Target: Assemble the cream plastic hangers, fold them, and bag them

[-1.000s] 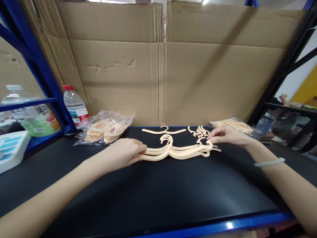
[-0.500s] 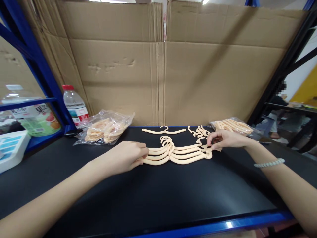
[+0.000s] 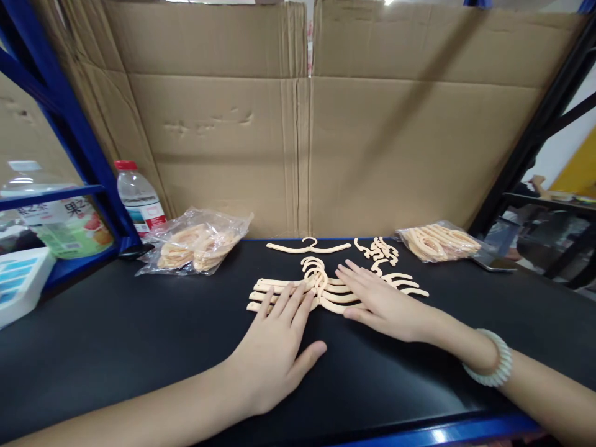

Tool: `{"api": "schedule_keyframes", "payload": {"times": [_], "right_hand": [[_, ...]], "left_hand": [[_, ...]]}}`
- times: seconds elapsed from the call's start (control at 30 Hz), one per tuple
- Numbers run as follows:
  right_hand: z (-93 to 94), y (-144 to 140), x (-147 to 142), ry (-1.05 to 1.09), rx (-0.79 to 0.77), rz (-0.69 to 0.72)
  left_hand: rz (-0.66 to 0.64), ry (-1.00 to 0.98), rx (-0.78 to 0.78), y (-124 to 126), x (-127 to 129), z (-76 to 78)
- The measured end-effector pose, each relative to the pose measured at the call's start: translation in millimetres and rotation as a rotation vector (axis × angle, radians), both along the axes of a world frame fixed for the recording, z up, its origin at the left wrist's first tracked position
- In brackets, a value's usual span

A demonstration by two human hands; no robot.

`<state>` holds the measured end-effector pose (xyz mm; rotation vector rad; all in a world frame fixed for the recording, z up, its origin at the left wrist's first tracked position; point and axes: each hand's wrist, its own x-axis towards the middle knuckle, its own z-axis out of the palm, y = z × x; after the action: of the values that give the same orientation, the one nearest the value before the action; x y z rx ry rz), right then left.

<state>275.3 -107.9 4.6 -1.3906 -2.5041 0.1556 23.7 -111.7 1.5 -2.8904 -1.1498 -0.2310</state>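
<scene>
Several cream-coloured clothes hangers (image 3: 339, 298) lie overlapped in a row on the black tabletop (image 3: 195, 347), their hooks bunched in the middle. Fingers spread, my left hand (image 3: 274, 347) rests palm-down over the left arms of the hangers. My right hand (image 3: 386, 301), also flat with fingers stretched out, covers part of their right arms. The outer tips of the hangers show past both hands. Behind them lies a single hanger (image 3: 310, 248). A small heap of cream S-shaped pieces (image 3: 379, 249) sits to its right, with one loose piece (image 3: 378, 267) nearer my right hand.
A clear bag of cream parts (image 3: 195, 242) lies at the back left, another bag (image 3: 437, 241) at the back right. Bottles (image 3: 139, 202) and a white tray (image 3: 23, 279) stand left. A cardboard wall (image 3: 223, 136) closes the back. Another person is partly visible at far right.
Both hands have left the hangers' outer ends and moved inward, opening from a pinch to lie flat on them. The right ends of the hangers are now more evenly lined up.
</scene>
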Motion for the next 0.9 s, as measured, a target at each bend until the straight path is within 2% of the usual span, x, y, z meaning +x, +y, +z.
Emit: {"api": "schedule_keyframes", "payload": {"times": [0.1,0.2,0.47,0.67,0.9], "right_hand": [[-4.7,-3.2,-5.0,-0.089,0.002,-0.055],[-5.6,-3.0,-3.6,-0.106,-0.025,-0.092],[-8.2,6.1,9.8,-0.009,-0.102,0.003],[-9.7,13.4,13.0,0.063,-0.061,0.034],[-4.9,16.4,21.8,-0.006,0.000,-0.061]], "left_hand": [[0.049,0.002,0.018,7.2,-1.1,-0.9],[0.072,0.015,-0.030,15.2,-1.9,0.9],[0.092,0.026,-0.066,27.5,-4.4,1.6],[0.094,0.002,-0.041,34.2,-6.3,1.1],[0.097,0.026,-0.065,35.3,-6.3,3.7]]}}
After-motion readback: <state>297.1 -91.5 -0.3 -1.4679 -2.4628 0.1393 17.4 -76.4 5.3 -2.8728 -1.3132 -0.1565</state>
